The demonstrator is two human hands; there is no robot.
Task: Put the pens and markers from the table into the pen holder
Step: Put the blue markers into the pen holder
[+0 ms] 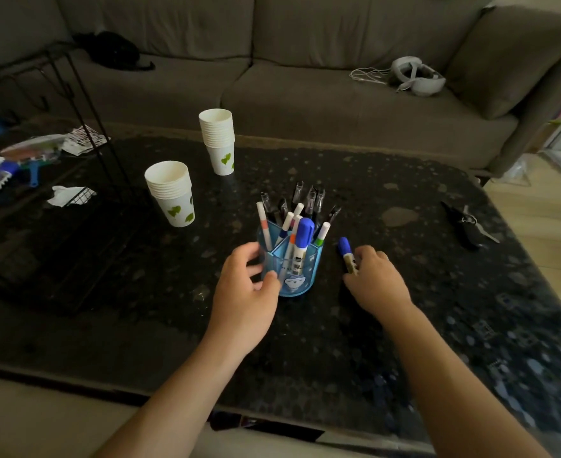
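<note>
A clear blue pen holder (300, 279) stands in the middle of the dark speckled table (437, 309). It holds several pens and markers, among them a thick marker with a blue cap (304, 233). My left hand (244, 292) wraps around the holder's left side. To the holder's right, my right hand (376, 279) grips a blue-capped marker (346, 252) low over the table, its cap pointing away from me.
Two stacks of white paper cups (171, 193) (218, 140) stand behind and left of the holder. A black wire rack (74, 133) with clutter occupies the left side. Black keys (467, 223) lie at the right. A grey sofa (305, 87) runs along the far edge.
</note>
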